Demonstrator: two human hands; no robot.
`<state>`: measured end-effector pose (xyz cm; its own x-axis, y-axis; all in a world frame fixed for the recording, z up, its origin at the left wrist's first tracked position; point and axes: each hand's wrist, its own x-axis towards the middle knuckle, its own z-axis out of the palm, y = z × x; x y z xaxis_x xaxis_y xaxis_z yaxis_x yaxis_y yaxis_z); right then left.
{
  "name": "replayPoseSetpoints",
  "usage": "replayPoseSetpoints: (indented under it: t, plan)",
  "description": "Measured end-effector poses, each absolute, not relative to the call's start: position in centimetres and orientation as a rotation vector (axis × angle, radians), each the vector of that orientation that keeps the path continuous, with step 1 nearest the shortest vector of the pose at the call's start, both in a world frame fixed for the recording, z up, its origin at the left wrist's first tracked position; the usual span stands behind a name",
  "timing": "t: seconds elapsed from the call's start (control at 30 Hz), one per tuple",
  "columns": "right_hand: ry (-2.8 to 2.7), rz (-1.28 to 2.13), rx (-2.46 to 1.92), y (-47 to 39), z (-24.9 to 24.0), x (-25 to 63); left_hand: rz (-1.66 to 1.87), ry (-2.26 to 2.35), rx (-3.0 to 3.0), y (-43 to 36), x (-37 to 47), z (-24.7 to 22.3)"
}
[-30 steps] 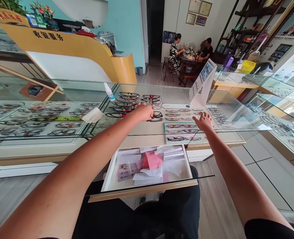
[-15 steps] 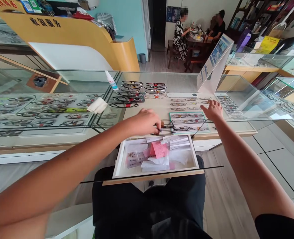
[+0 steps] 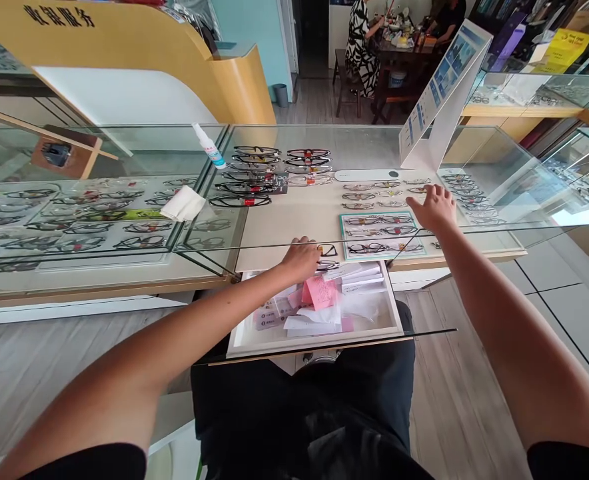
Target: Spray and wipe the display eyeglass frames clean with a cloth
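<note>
While the left hand (image 3: 302, 259) grips dark-framed eyewear (image 3: 328, 251) below centre, the right hand (image 3: 433, 208) is spread open, centre right. Hands apart.

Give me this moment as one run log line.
left hand: holding dark-framed eyeglasses by drawer's back edge | right hand: open, over glass counter | drawer: open, pink and white papers inside

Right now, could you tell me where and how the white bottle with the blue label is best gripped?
I would grip the white bottle around its body, below the narrow nozzle, coming from the near right, where the left hand is. The body looks wider than the tapering tip, and nothing on the glass top seems to block that side.
</note>
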<state>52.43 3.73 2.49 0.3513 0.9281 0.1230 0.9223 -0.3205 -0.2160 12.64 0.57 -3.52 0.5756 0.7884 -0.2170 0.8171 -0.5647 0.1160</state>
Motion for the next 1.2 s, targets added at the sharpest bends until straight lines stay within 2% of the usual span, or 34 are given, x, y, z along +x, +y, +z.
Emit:
replayPoseSetpoints:
  t: [0.2,0.47,0.8,1.2]
  plan:
    - [-1.639,0.059,-2.343,3.6,2.4,52.3,-0.160,1.433,2.595,4.5,13.5,-7.5]
    - [-1.627,0.064,-2.322,3.6,2.2,52.3,-0.149,1.445,2.585,5.5,13.7,-9.8]
    - [-1.633,0.116,-2.354,3.2,3.1,51.9,-0.154,1.485,2.568,6.7,13.5,-10.5]
    - [-1.620,0.086,-2.334,3.4,2.6,52.1,-0.169,1.432,2.490,9.7,14.5,-8.4]
